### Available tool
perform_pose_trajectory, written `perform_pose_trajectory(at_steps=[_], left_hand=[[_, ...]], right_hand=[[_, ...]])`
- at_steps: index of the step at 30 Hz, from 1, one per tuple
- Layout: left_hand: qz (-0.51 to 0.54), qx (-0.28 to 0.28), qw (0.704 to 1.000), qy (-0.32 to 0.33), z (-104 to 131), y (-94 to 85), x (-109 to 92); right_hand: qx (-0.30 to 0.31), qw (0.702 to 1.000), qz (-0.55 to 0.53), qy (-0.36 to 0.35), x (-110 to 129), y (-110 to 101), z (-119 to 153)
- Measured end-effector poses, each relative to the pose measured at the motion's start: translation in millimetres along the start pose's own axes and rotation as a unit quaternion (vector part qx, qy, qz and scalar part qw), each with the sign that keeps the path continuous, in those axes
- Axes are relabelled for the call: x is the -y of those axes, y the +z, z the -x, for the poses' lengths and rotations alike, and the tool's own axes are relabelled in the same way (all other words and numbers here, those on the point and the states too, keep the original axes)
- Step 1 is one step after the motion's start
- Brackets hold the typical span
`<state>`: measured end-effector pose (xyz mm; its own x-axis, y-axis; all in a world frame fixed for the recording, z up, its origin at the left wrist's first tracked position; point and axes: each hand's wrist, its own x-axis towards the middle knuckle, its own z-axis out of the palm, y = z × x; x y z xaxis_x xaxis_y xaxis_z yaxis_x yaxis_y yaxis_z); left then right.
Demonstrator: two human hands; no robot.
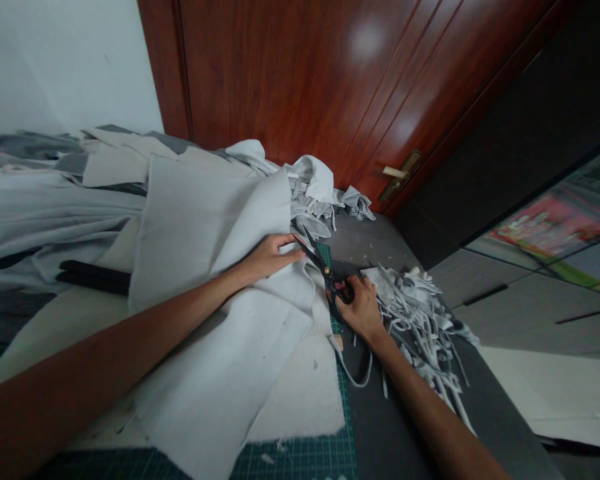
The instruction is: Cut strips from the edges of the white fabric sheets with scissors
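Observation:
My right hand [363, 308] grips a pair of black scissors [327, 271] by the handles. The blades are spread apart and point up and left, at the right edge of a pale grey fabric piece [220, 220]. Close to the blade tips, my left hand [274, 256] pinches that edge between thumb and fingers. The fabric drapes in folds beneath my left forearm and over a cream cloth [300, 393]. Under the cloths lies a green cutting mat [347, 427]. A thin fabric strip [353, 380] curls beside the mat, below the scissors.
Thin offcut strips [420, 327] lie heaped right of my right arm. More scraps [313, 190] are piled behind the fabric, near a red-brown wooden door [290, 73]. Grey fabrics [55, 213] are stacked at left, with a black bar-shaped item [95, 277]. A dark cabinet [480, 153] stands right.

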<state>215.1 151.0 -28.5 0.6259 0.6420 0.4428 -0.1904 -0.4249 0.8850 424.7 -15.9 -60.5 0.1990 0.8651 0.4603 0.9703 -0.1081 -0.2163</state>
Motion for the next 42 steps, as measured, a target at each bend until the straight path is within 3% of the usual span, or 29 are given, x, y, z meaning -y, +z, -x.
perform_pose_trajectory(at_steps=[15,42], left_hand=[[-0.011,0.017,1.0,-0.015,0.7,0.1,7.4],[-0.035,-0.001,0.998,-0.056,7.3,5.1,0.4]], right_hand=[[-0.008,1.0,-0.022,-0.011,-5.3,5.7,0.5],[-0.006,0.999,-0.043,-0.02,-5.4,7.5,-4.8]])
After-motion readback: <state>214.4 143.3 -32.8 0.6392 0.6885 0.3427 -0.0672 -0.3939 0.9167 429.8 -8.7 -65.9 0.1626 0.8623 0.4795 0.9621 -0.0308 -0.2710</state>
